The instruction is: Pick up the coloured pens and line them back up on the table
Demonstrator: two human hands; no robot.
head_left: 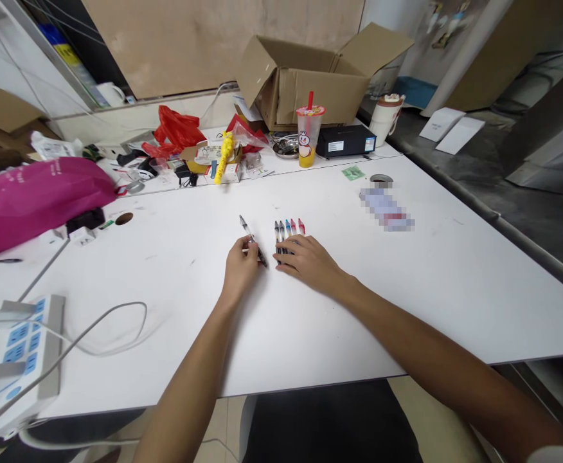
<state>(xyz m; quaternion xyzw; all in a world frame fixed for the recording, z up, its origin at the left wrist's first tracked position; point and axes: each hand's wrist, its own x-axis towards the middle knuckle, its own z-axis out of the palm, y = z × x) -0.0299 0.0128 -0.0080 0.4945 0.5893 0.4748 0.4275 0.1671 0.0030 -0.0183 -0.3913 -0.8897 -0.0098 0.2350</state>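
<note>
A dark pen (pixel 245 226) with a clear, silvery end slants in my left hand (pixel 241 269). My thumb and fingers are closed around its middle. Just to the right, several pens (pixel 288 226) lie side by side in a row on the white table. Their visible ends are black, grey, blue, pink and red. Over the lower part of this row rests my right hand (pixel 310 262), palm down with its fingers stretched across the pens and hiding most of them. A narrow gap separates the held pen from the row.
A white table (pixel 358 308) spreads around my hands. Farther back stand a drink cup (pixel 306 138), a black box (pixel 346 141) and an open carton (pixel 310 96). A tape roll (pixel 381 181) lies right. Left are a power strip (pixel 33 347), its cable and a magenta bag (pixel 45 196).
</note>
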